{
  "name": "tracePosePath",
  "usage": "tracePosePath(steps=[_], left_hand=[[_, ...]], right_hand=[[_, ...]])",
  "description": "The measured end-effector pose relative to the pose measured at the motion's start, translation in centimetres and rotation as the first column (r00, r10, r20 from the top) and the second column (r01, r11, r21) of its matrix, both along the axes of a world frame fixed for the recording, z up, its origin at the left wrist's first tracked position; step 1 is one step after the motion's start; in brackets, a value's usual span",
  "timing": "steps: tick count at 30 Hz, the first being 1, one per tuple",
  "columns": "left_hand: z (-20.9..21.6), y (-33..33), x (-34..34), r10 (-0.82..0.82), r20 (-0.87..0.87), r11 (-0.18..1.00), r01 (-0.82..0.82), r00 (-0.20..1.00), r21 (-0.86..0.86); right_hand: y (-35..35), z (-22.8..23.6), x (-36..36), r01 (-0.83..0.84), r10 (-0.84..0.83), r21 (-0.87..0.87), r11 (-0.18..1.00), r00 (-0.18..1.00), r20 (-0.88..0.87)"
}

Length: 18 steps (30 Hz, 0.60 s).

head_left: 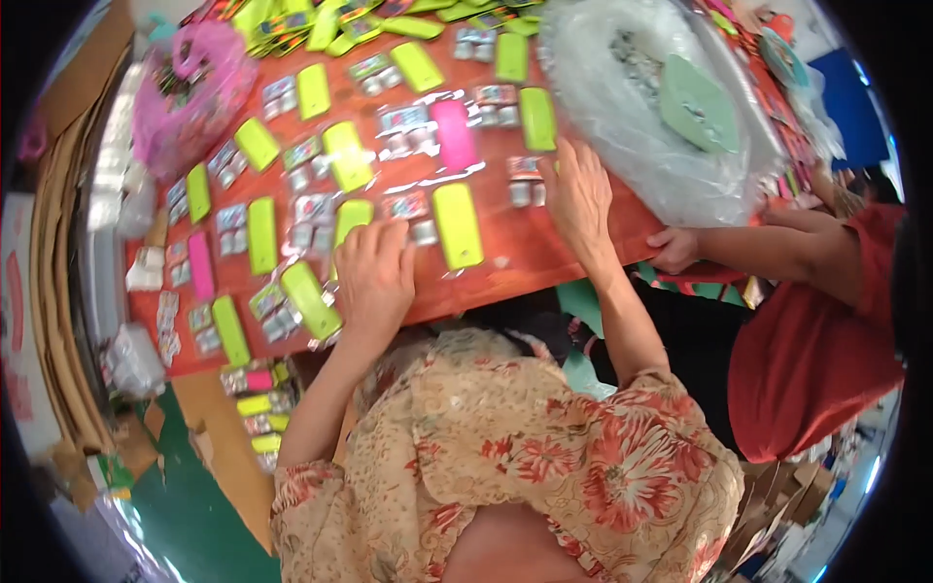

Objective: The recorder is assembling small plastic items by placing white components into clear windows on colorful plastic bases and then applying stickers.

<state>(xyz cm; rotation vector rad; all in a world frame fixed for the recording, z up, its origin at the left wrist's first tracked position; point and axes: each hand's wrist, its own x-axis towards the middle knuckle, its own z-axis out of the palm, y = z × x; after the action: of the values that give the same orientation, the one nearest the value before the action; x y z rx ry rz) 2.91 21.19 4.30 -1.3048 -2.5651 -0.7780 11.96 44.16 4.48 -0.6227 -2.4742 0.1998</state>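
Spread over a red-covered table are rows of clear plastic packs, each with a yellow-green phone-shaped piece, small silvery pieces and a printed card. My left hand lies with fingers stretched over the small pieces beside a yellow-green phone-shaped piece; it partly covers another yellow-green piece. Farther right, my right hand reaches flat, fingers extended, next to a printed card with silvery pieces. A sliver of yellow-green shows by its thumb; the rest of that spot is hidden. A pink phone-shaped piece sits between and beyond my hands.
Loose yellow-green pieces are heaped at the far edge. A pink plastic bag stands far left; a large clear bag with a pale green scoop-like container lies right. A person in red sits at right, one hand on the table edge.
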Motion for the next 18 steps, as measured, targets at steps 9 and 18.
tracePosePath(steps=[9,18], left_hand=[[-2.9,4.0,1.9,-0.191,-0.078,0.953,0.165,0.979,-0.255],[-1.8,4.8,3.5,0.030,0.134,0.999,-0.025,0.991,-0.038]], right_hand=[[2.6,-3.9,4.2,0.329,-0.265,-0.496,0.804,0.944,0.197],[5.5,-4.1,7.2,0.017,-0.099,-0.711,0.703,0.992,-0.074]])
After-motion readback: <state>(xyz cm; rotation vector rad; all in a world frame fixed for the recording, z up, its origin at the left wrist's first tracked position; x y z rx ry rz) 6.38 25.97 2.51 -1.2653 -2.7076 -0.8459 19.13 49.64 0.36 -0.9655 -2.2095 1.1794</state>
